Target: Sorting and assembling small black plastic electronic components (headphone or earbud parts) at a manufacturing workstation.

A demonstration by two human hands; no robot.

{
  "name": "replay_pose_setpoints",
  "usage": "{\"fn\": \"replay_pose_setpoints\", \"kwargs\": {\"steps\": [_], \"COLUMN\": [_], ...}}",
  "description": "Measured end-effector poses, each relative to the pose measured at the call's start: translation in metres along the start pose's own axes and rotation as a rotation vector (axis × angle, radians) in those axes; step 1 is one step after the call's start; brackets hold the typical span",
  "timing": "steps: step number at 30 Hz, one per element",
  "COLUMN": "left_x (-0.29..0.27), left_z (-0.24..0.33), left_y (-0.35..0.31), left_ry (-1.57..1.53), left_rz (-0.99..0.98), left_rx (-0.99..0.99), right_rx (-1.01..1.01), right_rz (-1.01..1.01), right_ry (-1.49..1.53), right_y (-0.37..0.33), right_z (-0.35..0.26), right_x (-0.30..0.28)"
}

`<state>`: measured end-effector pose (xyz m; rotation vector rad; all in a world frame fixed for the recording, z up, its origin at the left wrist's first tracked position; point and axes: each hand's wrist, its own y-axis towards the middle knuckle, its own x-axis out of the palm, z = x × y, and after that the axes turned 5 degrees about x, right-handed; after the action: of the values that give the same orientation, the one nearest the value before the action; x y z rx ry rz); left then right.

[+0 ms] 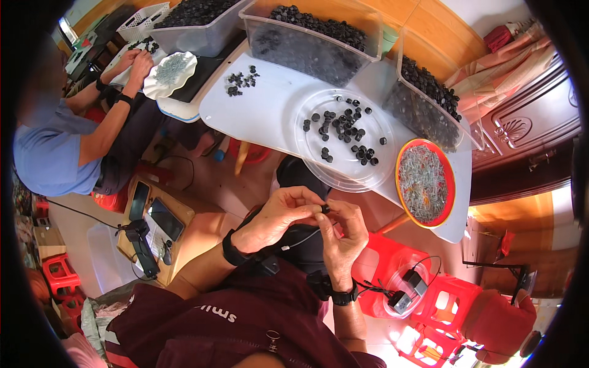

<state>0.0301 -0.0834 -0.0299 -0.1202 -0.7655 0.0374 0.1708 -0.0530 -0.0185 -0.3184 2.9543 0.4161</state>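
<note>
In front of my body, a small round black plastic cap (325, 209) is pinched between my two hands. My left hand (279, 219) grips it from the left with thumb and fingertips. From the right, the thumb and fingers of my right hand (345, 239) close on it too. Just beyond my hands is a clear round plastic tray (310, 161), with many loose black caps (346, 122) scattered over it. To its right stands a red bowl with a yellow rim (452, 184), filled with thin clear plastic pieces (423, 181).
Large clear bins (294, 52) of black parts line the back of the white table (239, 113). A small group of black pieces (242, 80) lies at its left. Another person (67, 135) works at left beside a white dish (151, 87). Red stools (386, 257) with cables stand at right.
</note>
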Motion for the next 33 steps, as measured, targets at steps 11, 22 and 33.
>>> {"fn": "replay_pose_setpoints", "kwargs": {"steps": [11, 22, 33], "left_x": [-0.008, -0.044, -0.034], "left_z": [0.026, 0.040, 0.041], "left_y": [0.050, 0.144, 0.128], "left_ry": [0.483, 1.588, 1.696], "left_rz": [0.023, 0.103, -0.018], "left_rx": [0.214, 0.659, 0.812], "right_rx": [0.133, 0.235, 0.213], "right_rz": [0.171, 0.128, 0.069], "right_ry": [0.220, 0.190, 0.161], "right_y": [0.003, -0.013, -0.020], "right_z": [0.011, 0.018, 0.023], "right_x": [-0.013, -0.014, -0.010]}}
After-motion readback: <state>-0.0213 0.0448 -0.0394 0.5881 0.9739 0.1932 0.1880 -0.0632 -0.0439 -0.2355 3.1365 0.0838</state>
